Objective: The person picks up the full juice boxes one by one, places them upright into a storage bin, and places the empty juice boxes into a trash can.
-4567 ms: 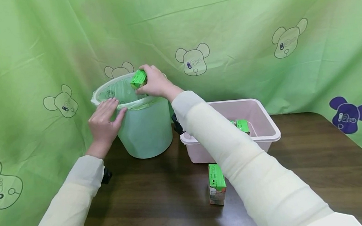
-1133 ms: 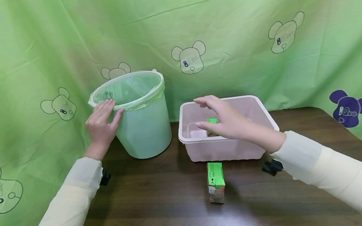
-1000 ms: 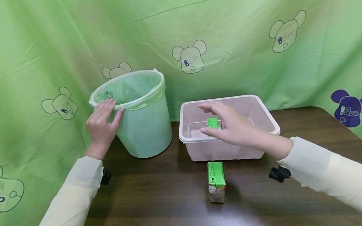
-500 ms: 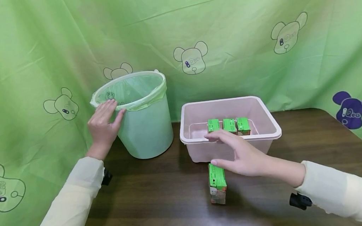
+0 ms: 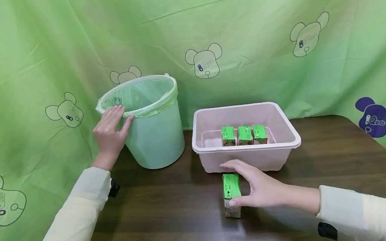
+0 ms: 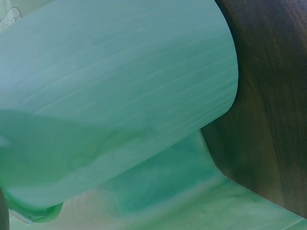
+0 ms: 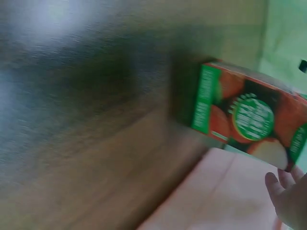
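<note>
A small juice carton (image 5: 231, 187) with a green top stands upright on the table in front of the pink tub (image 5: 209, 160). My right hand (image 5: 264, 186) is spread around its upper part, thumb over the near side and fingers beyond the far side; firm contact is not clear. The right wrist view shows the carton's fruit-printed side (image 7: 252, 115) with fingertips (image 7: 276, 187) by its corner. At the left, my left hand (image 5: 109, 132) lies with extended fingers against the rim of the pale green bin (image 5: 155, 138). In the left wrist view, the bin's wall (image 6: 120, 86) fills most of the picture.
Inside the tub, three similar cartons (image 5: 245, 135) stand in a row. A thin green bag (image 5: 154, 107) lines the bin and folds over its rim. Green printed cloth (image 5: 247, 29) hangs behind the brown wooden table (image 5: 159, 214).
Earlier the right hand held a carton over the bin. It then came back without it, passed over the tub and lowered to the carton on the table. The left hand stays at the rim.
</note>
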Tool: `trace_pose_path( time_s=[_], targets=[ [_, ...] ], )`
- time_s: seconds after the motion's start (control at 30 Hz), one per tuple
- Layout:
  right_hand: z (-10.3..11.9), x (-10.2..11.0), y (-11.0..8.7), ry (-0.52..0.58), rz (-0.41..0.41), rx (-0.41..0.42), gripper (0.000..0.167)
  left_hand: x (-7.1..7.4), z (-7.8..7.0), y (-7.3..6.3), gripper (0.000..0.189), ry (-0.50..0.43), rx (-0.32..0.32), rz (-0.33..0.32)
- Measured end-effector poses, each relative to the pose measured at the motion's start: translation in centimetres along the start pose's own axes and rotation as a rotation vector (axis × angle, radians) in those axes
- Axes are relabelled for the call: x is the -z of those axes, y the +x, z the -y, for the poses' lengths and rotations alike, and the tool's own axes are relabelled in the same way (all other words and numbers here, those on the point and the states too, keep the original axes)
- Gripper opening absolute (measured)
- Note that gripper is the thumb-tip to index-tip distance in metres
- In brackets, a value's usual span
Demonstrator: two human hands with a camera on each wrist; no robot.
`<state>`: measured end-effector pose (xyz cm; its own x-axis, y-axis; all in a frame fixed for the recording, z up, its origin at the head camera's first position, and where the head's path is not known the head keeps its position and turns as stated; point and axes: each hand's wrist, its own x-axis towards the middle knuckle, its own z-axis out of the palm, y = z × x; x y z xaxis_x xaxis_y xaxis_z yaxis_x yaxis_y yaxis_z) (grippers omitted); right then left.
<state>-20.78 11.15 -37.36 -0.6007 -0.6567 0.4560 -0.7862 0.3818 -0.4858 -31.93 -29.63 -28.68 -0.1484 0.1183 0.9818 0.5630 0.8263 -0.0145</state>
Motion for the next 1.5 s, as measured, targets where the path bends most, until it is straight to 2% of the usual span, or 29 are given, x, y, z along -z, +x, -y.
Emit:
trace_pose_path(
  time_s=[0.17,0.43,1.0,1.27,1.5],
  targets=[
    [-0.4,-0.7,-0.4,0.014,-0.006,0.014,0.081,0.1,-0.1,0.0,0.042,0.002,0.004,-0.003],
    [-0.8,-1.5,-0.9,0.008,0.013,-0.034,0.087,0.0,0.0,0.0,0.042,-0.003,0.002,0.001],
    [-1.0,-2.1,-1.0,0.020,0.010,-0.067,0.083,0.0,-0.1,0.0,0.044,-0.002,0.001,0.003],
    [-0.3,-1.7,-0.5,0.033,-0.002,-0.031,0.080,0.0,0.0,0.0,0.044,-0.004,-0.002,0.004],
    [0.9,-0.7,0.9,0.045,-0.014,0.024,0.078,0.0,0.0,0.0,0.043,-0.008,0.005,0.008]
  ],
)
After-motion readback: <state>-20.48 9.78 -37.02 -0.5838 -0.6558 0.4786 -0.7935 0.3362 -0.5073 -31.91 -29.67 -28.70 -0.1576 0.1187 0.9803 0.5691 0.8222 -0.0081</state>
